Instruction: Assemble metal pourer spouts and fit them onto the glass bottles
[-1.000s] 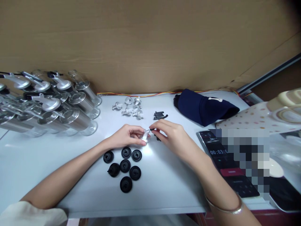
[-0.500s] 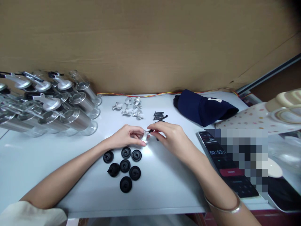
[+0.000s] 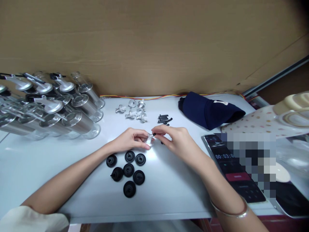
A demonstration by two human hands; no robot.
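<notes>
Between thumb and fingers, my left hand [image 3: 132, 139] grips a silver pourer spout [image 3: 149, 140] with its narrow end up. My right hand [image 3: 169, 135] is closed in a pinch on a small black flap lever [image 3: 154, 134], which meets the tip of the spout. Beyond my hands lie more silver pourer spouts [image 3: 130, 114] in a loose group. A small pile of black flap levers [image 3: 164, 119] is just past my right fingers. Several round black rubber stoppers [image 3: 128, 170] lie nearer me, below my left hand.
Glass bottles with steel sleeves [image 3: 79, 120] crowd the left side, some topped with pourers. At right are a navy cap [image 3: 207, 111], a phone [image 3: 238, 176] showing a timer, and a spotted white container [image 3: 256, 120]. Red and yellow wires [image 3: 135, 97] run along the cardboard wall [image 3: 154, 48].
My hands stay almost in place. The black lever in my right fingers has shifted very slightly against the spout's tip.
</notes>
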